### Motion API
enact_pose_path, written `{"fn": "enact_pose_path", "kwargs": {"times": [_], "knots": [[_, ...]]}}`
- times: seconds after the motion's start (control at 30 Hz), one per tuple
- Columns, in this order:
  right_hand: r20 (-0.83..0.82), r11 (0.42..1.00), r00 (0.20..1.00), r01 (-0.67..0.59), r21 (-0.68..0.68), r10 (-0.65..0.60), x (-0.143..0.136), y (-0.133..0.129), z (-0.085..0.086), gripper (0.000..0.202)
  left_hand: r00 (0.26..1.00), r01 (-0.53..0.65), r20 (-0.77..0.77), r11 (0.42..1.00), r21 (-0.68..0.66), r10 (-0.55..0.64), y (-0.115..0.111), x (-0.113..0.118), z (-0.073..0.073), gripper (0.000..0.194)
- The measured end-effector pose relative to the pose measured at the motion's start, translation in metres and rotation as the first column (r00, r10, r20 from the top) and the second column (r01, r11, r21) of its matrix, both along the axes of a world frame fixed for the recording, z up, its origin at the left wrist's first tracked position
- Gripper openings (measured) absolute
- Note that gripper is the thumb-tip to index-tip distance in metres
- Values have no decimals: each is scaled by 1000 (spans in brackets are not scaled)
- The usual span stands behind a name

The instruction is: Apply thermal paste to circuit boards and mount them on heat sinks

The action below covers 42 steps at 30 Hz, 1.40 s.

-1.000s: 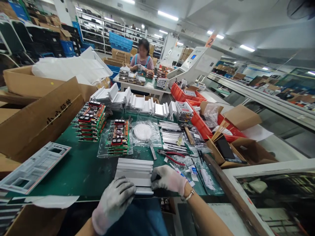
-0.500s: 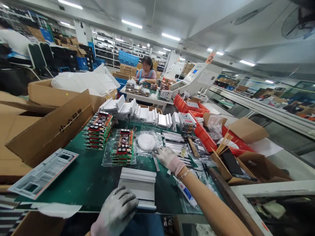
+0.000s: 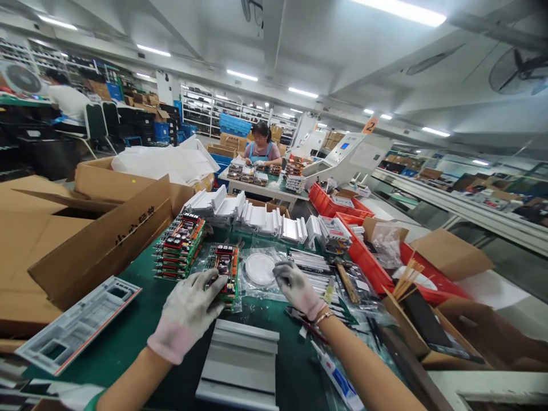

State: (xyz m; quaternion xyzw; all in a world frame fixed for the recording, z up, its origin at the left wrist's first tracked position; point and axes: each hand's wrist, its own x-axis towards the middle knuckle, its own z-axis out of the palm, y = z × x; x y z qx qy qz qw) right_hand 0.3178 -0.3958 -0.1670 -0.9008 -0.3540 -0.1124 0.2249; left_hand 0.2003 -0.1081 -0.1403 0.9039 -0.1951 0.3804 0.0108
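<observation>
Several circuit boards (image 3: pixel 226 264) ahead at eleven o'clock could topple if the left hand (image 3: pixel 190 305), grip unclear like the right hand (image 3: pixel 299 290), tugs unevenly.

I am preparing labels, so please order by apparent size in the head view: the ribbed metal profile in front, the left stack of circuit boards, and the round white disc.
1. Ribbed metal profile
2. Left stack of circuit boards
3. Round white disc

The profile is nearest the camera, so real sizes may differ.
</observation>
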Motion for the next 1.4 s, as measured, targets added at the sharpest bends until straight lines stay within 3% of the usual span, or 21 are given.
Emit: {"fn": "enact_pose_path", "kwargs": {"times": [0.17,0.43,0.6,0.73,0.83,0.9,0.93,0.97,1.03,1.13,1.2,1.23,1.27,1.33,1.4], "knots": [[-106,949,983,171,264,-148,33,20,1,28,993,-49,-106,997,64,55,-3,5,5,40],[-243,924,956,235,303,-163,58,58,1,17,979,-89,-170,986,141,112,-5,2,12,43],[-337,930,934,226,290,-121,62,54,12,9,974,-96,-185,977,192,132,-8,3,15,44],[-431,878,896,286,383,-104,58,36,18,17,971,-87,-201,975,205,129,-8,4,22,35],[-514,775,855,372,512,-70,43,19,17,30,982,-31,-186,997,74,45,1,6,19,35],[-558,682,830,411,604,-6,28,10,16,39,983,33,-168,978,-207,-69,7,6,13,33],[-567,634,823,419,650,37,18,7,16,43,982,49,-150,913,-406,-119,9,5,9,31],[-568,587,819,421,692,82,8,5,17,45,980,47,-127,806,-590,-151,9,3,5,30],[-551,500,818,412,762,166,-14,4,20,47,982,15,-95,570,-821,-164,2,-5,-2,36],[-528,401,810,408,820,254,-50,9,29,46,963,-78,-135,238,-968,-233,-21,-19,-1,52],[-489,342,841,401,850,232,-75,16,37,41,927,-197,-188,6,-980,-324,-36,-27,5,56],[-447,338,876,371,865,183,-87,20,41,37,910,-250,-208,-75,-965,-357,-43,-31,9,56],[-376,360,919,314,879,116,-99,24,45,33,900,-288,-226,-118,-950,-374,-49,-33,12,57],[-157,476,988,138,869,1,-118,30,52,24,890,-325,-239,-174,-929,-388,-56,-38,18,58],[53,607,999,-36,794,-9,-132,34,56,16,887,-345,-245,-208,-915,-391,-59,-41,21,59]]}}
